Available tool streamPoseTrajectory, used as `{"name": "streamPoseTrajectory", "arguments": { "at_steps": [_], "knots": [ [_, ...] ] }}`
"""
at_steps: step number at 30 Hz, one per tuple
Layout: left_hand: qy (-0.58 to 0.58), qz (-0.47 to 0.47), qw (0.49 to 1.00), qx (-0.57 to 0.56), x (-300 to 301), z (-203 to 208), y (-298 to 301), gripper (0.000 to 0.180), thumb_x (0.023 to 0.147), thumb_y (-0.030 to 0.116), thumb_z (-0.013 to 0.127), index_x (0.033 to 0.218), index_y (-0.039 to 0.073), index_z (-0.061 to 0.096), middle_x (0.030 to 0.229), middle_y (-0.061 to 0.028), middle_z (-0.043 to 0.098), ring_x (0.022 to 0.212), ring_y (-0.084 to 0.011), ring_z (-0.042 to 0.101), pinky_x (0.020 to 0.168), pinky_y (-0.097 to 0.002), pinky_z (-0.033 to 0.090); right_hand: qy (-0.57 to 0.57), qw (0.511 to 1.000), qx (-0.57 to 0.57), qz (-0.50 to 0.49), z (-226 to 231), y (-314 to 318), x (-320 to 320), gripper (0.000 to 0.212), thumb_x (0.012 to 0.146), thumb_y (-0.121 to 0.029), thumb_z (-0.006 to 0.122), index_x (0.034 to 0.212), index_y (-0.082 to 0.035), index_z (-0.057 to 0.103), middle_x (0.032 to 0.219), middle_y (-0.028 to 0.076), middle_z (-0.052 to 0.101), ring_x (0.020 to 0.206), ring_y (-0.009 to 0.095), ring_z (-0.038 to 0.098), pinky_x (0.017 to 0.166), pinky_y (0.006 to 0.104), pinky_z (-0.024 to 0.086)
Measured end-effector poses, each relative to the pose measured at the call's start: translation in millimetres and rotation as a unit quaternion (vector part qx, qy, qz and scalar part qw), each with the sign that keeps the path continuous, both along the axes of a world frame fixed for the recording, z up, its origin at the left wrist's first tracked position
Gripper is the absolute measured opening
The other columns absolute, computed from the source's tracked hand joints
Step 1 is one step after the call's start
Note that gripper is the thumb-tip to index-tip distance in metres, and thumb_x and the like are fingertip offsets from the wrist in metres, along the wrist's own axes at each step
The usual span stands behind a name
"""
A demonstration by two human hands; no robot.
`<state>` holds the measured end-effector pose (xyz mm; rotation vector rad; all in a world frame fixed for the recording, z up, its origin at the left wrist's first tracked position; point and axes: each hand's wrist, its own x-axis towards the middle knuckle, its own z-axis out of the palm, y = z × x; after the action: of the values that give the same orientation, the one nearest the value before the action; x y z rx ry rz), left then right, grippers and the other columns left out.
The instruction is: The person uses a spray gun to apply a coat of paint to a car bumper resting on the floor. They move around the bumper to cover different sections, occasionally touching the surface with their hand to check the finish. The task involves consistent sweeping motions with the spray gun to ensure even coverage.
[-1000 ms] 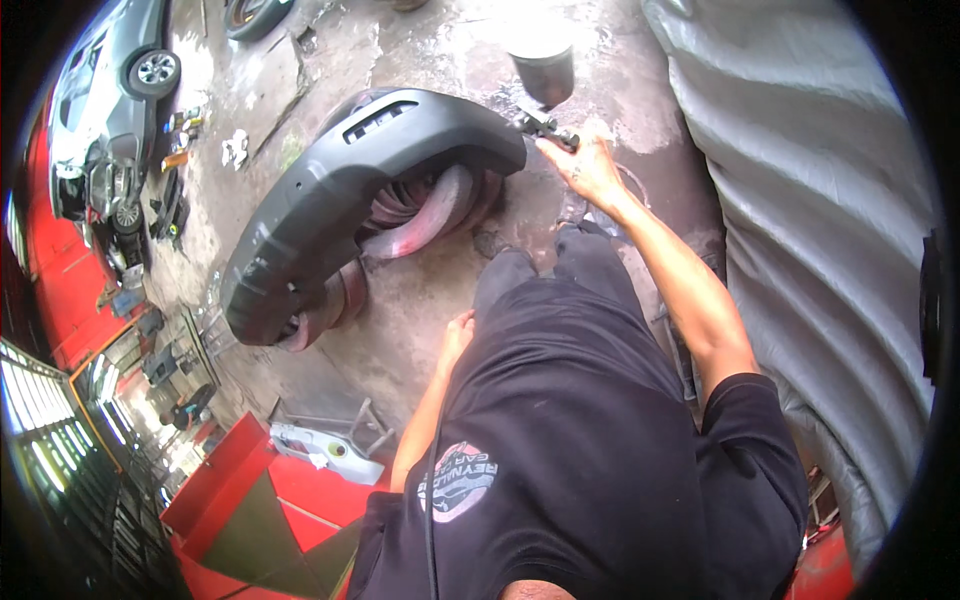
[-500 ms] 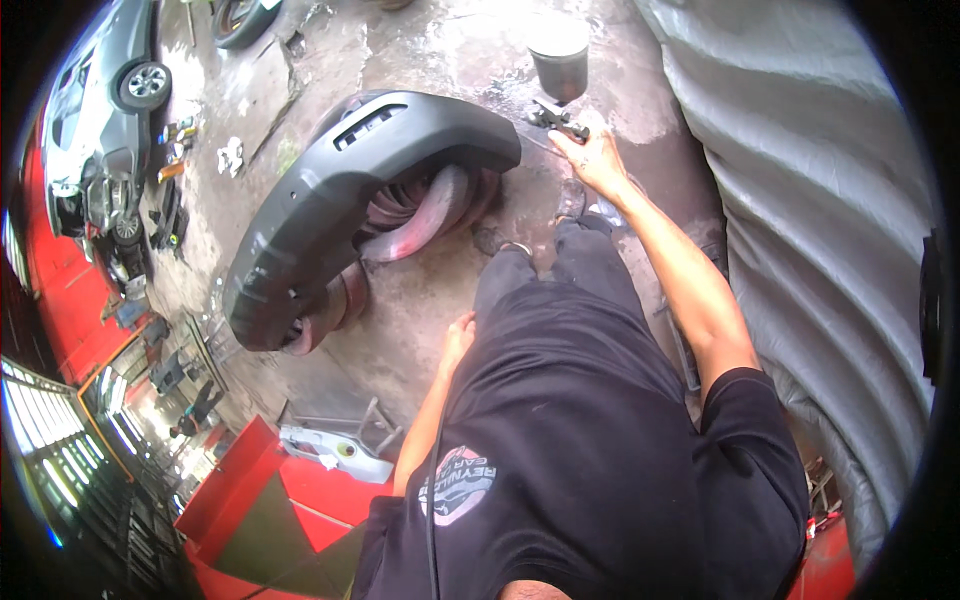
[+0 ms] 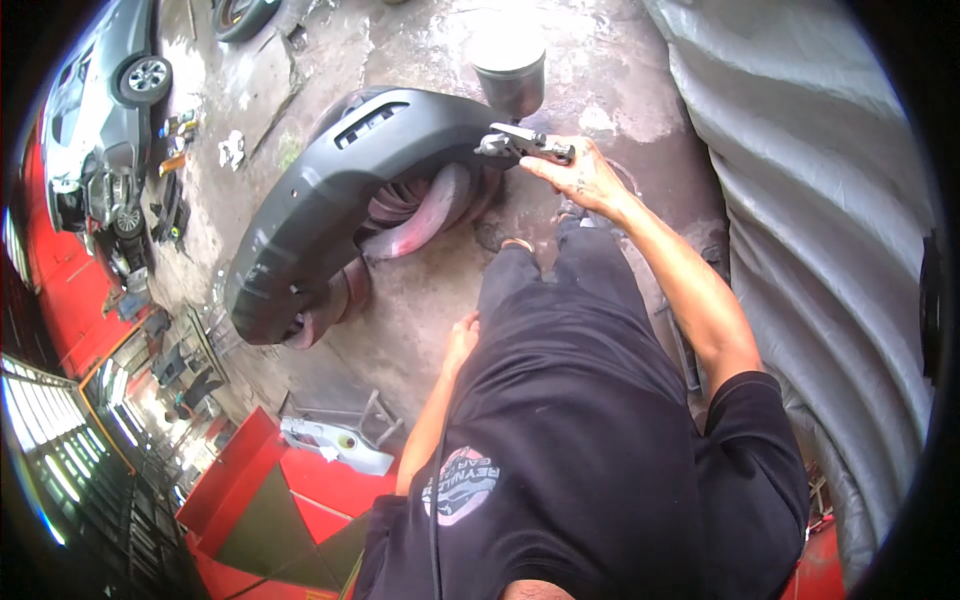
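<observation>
My right hand point(image 3: 590, 180) is wrapped round a metal spray gun point(image 3: 512, 140), which has a dark cup point(image 3: 512, 88) with a bright white top. The gun's nozzle end points left, over the right end of a dark grey car bumper point(image 3: 350, 165); whether they touch cannot be made out. The curved bumper rests on several stacked tyres point(image 3: 425, 225) marked with reddish paint. Beside my left thigh hangs my left hand point(image 3: 461, 340), away from the bumper. Its fingers are mostly hidden, so whether it is open or closed does not show.
A silver-grey plastic sheet point(image 3: 790, 180) hangs close on my right. A grey car point(image 3: 105, 100) with its front opened up stands far left. Behind me at lower left, a light-coloured bumper point(image 3: 335, 445) lies near red panels point(image 3: 240, 470). A loose wheel point(image 3: 240, 15) lies beyond the bumper.
My right hand has moved left with the spray gun, from right of the bumper to over its right end. My left hand has stayed by my thigh.
</observation>
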<state>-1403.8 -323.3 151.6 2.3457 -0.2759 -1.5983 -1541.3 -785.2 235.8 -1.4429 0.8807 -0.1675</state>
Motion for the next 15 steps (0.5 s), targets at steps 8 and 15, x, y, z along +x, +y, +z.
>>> {"name": "streamPoseTrajectory", "arguments": {
  "at_steps": [8,15],
  "knots": [
    [0.024,0.025,0.998,0.057,-8,6,0,0.043,0.107,0.016,0.05,0.146,0.0,0.058,0.14,-0.0231,0.065,0.132,-0.0301,0.061,0.111,-0.0382,0.046,0.012,0.998,0.041,-0.045,-15,-24,7,0.042,0.091,-0.044,0.077,0.098,-0.003,0.073,0.071,0.001,0.062,0.066,0.011,0.058,0.062,0.0323,0.048],
    [-0.009,0.003,1.0,0.022,-14,6,0,0.043,0.107,0.017,0.05,0.145,0.001,0.058,0.14,-0.0235,0.065,0.132,-0.0308,0.061,0.111,-0.0382,0.046,0.118,0.984,-0.09,-0.094,-39,-59,28,0.041,0.09,-0.039,0.074,0.105,-0.001,0.075,0.085,0.018,0.075,0.081,0.031,0.073,0.077,0.0433,0.054]
  ]
}}
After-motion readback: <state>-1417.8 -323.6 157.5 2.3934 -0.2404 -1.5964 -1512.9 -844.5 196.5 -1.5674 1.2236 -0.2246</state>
